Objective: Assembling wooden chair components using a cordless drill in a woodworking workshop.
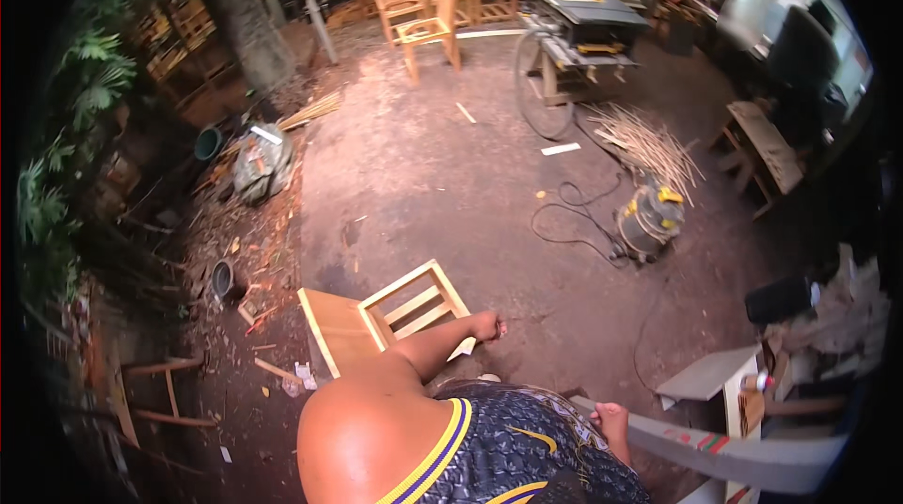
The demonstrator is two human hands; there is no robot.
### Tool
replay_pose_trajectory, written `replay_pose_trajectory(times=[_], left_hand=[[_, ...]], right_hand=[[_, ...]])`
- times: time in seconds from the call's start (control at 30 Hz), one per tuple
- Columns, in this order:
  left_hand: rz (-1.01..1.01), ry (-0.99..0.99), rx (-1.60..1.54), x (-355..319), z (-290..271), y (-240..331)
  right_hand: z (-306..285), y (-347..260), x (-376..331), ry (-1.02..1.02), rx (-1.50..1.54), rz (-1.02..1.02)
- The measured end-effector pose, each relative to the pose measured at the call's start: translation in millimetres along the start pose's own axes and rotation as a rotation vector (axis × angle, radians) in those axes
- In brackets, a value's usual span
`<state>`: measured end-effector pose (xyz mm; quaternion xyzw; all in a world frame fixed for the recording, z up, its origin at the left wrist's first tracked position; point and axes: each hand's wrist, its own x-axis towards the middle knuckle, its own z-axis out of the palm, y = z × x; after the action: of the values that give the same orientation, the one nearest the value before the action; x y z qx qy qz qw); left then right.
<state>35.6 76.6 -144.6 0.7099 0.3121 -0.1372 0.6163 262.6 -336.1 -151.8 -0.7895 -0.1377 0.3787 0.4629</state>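
Note:
My left arm reaches across a light wooden chair frame (435, 271) lying on the ground, with slats inside it and a flat wooden panel (336, 321) joined at its left. Just past the frame's right edge is my left hand (487, 325), its fingers curled closed; whatever they hold, if anything, is too small to make out. A small white corner (466, 347) shows below that wrist. My right hand (613, 427) is close to my body, fingers bent in, beside a long grey board (752, 459). Its grip is partly hidden.
A yellow-topped shop vacuum (651, 220) stands to the right, its cord looping over the ground. Behind it lies a pile of thin sticks (649, 147). Farther off are a table saw (583, 6) and several wooden chairs (428, 29). A dark bucket (224, 280) sits at left.

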Motion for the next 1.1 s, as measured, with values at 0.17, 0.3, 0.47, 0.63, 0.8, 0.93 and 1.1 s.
replay_pose_trajectory(times=[0.17, 0.3, 0.47, 0.63, 0.8, 0.93, 1.1], left_hand=[[0.006, 0.185, -0.021, 13.7, -19.0, -29.9], [0.013, 0.402, -0.294, 36.5, -41.8, -31.1], [-0.124, 0.601, -0.394, 77.9, -85.1, -26.3], [-0.274, 0.64, -0.406, 84.3, -92.1, -15.4], [-0.407, 0.741, -0.547, 90.6, -92.9, -24.2], [-0.517, 0.788, -0.733, 95.2, -95.4, -37.8], [-0.589, 0.681, -0.786, 126.8, -161.5, -95.9]], right_hand=[[-42.9, -7.2, 113.3, -0.013, 0.019, 0.002], [-89.3, 17.8, 200.3, -0.002, 0.125, 0.103], [-120.5, -77.0, 349.6, -0.208, -0.115, 0.054], [-118.7, -180.9, 478.3, -0.396, -0.262, 0.014], [-13.8, -312.3, 636.4, -0.459, -0.302, -0.148], [111.3, -421.8, 693.6, -0.515, -0.463, -0.494], [223.2, -485.3, 751.5, -0.507, -0.691, -0.7]])
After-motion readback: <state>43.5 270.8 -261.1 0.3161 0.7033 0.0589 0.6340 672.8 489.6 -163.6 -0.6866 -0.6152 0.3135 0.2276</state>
